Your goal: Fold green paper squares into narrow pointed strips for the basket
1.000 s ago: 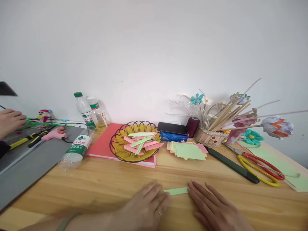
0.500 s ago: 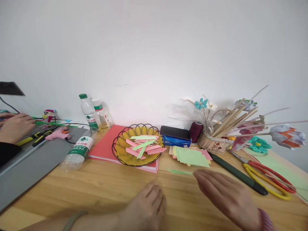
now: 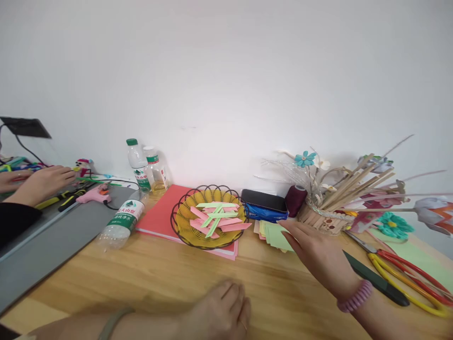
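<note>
My left hand [image 3: 223, 311] rests on the wooden table at the bottom middle, fingers curled and closed; whatever lies inside them, if anything, is hidden. My right hand [image 3: 316, 252], with a purple coil band at its wrist, reaches over a stack of green, yellow and pink paper slips [image 3: 274, 236]. Its fingers are stretched out, and its fingertips cover the stack's right part. Beyond my hands stands a yellow woven basket [image 3: 184, 229] with a dark looped rim, holding several folded pink and green paper strips [image 3: 221, 218]. Red paper sheets [image 3: 155, 219] lie under the basket.
Scissors [image 3: 406, 274] and a dark green utility knife [image 3: 375, 278] lie right; a flower basket [image 3: 323, 219] stands behind. Plastic bottles [image 3: 123, 219], a pink glue gun [image 3: 94, 196] and another person's hands [image 3: 44, 184] are left. Purple thread [image 3: 295, 200] stands by the wall.
My right hand has moved forward and left onto the paper stack. The blurred green strip before the stack no longer shows there. The basket's green strips look differently arranged. My left hand stays low.
</note>
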Tool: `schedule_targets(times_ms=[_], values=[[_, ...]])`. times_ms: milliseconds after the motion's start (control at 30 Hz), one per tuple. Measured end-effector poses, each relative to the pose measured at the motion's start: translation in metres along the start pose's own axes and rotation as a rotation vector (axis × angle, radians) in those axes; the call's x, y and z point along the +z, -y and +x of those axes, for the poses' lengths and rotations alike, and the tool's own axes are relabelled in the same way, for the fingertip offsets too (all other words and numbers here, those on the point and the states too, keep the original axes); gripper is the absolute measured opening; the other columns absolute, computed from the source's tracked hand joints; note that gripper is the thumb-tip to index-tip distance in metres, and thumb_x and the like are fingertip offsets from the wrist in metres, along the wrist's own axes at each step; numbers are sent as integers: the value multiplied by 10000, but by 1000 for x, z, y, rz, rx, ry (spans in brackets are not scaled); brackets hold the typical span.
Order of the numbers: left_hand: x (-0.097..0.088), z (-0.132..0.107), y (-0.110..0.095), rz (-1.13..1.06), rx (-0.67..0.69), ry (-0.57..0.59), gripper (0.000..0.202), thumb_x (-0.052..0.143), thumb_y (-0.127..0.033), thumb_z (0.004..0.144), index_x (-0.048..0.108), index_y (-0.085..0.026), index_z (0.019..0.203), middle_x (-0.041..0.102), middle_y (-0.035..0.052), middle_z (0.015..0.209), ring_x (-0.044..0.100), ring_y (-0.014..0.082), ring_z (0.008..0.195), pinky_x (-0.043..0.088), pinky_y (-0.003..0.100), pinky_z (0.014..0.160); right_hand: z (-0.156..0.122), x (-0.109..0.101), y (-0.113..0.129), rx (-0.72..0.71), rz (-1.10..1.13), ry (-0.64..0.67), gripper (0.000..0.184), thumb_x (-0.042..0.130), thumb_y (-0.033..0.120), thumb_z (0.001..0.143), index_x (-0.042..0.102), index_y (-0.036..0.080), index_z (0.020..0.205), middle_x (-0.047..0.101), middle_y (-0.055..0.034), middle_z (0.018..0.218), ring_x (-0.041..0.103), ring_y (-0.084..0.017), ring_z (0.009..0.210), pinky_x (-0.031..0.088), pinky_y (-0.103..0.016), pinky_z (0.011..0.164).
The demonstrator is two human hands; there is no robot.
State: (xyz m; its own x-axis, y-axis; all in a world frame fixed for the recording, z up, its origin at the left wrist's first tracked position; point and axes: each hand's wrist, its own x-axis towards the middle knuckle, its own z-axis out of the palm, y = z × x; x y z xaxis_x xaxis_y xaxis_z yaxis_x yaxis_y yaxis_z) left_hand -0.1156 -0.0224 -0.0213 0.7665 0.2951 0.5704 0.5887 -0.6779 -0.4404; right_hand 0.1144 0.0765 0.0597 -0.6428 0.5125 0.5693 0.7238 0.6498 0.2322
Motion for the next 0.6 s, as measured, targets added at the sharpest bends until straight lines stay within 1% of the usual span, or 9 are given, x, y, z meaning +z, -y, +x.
schedule_targets(times_ms=[67, 100, 200, 267, 367, 467, 600], values=[[-1, 4, 0, -10, 29, 71, 146, 513, -140, 757, 587, -77, 866, 664, 120, 762, 603, 207, 722, 461, 337, 681, -22, 8, -14, -28, -28, 50, 327, 390, 215, 867, 552, 58, 1104, 621, -197, 1078, 620, -273, 931, 527, -432, 731], [-2, 7, 0, -30, 40, 113, 151, 519, -163, 764, 582, -73, 869, 657, 120, 745, 600, 208, 700, 463, 339, 657, -31, 12, -19, -50, -34, 75, 331, 385, 207, 860, 563, 54, 1093, 615, -200, 1089, 614, -276, 950, 525, -431, 745], [-7, 22, 4, -140, 58, 239, 147, 526, -205, 789, 563, -77, 851, 627, 91, 703, 576, 187, 625, 460, 324, 581, -50, 20, -25, -82, -41, 137, 366, 313, 72, 819, 605, 88, 1038, 662, -146, 1011, 641, -222, 893, 536, -356, 733], [-8, 32, 6, -204, 57, 286, 123, 547, -195, 787, 557, -86, 842, 611, 66, 697, 562, 176, 619, 460, 312, 575, -55, 22, -23, -65, -47, 162, 383, 297, 41, 803, 631, 116, 976, 687, -118, 939, 655, -199, 845, 541, -317, 706], [-6, 43, 11, -244, 71, 308, 86, 565, -165, 784, 560, -90, 825, 612, 65, 727, 555, 176, 646, 457, 297, 571, -56, 23, -18, -14, -54, 186, 312, 341, 120, 846, 640, 126, 937, 688, -129, 915, 659, -209, 822, 544, -311, 678], [-1, 49, 15, -274, 89, 309, 64, 560, -153, 793, 566, -95, 819, 617, 71, 756, 557, 180, 673, 451, 284, 560, -56, 26, -13, -2, -35, 189, 318, 356, 228, 888, 612, 102, 1026, 660, -154, 1010, 636, -225, 903, 534, -334, 730], [2, 52, 19, -304, 95, 304, 38, 559, -139, 795, 573, -109, 815, 614, 46, 724, 552, 170, 666, 446, 276, 560, -57, 23, -12, 3, 5, 141, 335, 333, 232, 907, 565, 125, 1123, 619, -130, 1116, 582, -214, 1020, 507, -344, 805]])
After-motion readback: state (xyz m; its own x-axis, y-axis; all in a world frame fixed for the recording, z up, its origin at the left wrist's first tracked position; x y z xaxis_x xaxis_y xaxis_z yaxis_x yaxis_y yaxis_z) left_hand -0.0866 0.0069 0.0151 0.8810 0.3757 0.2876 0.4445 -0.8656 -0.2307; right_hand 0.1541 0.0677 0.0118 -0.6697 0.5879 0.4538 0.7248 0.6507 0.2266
